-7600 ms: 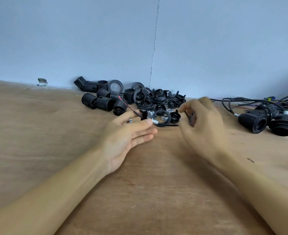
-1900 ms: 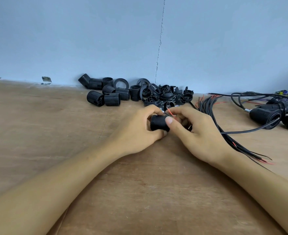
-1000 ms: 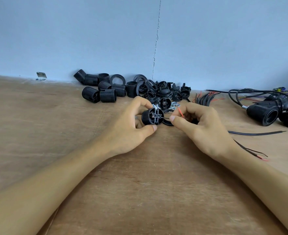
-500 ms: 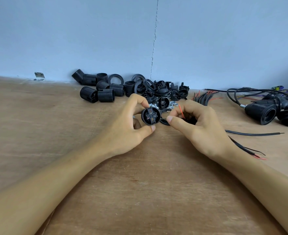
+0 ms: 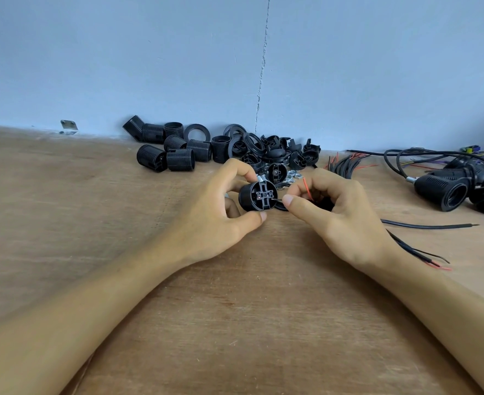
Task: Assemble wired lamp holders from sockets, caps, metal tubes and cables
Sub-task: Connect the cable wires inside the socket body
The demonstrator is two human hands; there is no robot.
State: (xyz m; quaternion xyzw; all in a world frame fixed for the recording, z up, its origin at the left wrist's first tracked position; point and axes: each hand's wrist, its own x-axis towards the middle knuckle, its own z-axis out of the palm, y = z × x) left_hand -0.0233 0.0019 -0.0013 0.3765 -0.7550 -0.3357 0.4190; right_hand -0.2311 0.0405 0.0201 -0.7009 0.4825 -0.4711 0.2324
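wooden table (image 5: 64, 223) against a pale blue wall (image 5: 121, 52)
a thin crack (image 5: 260, 81) runs down the wall to the table's back edge; a small shiny metal bracket (image 5: 69, 127) lies at that edge, far left.

Soft even light, faint shadows under arms, slight blur, wide-angle bend at edges, no glare.

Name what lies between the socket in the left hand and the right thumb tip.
Head view: a thin dark wire end spans that gap, pinched by the right hand and reaching the back face of the socket.
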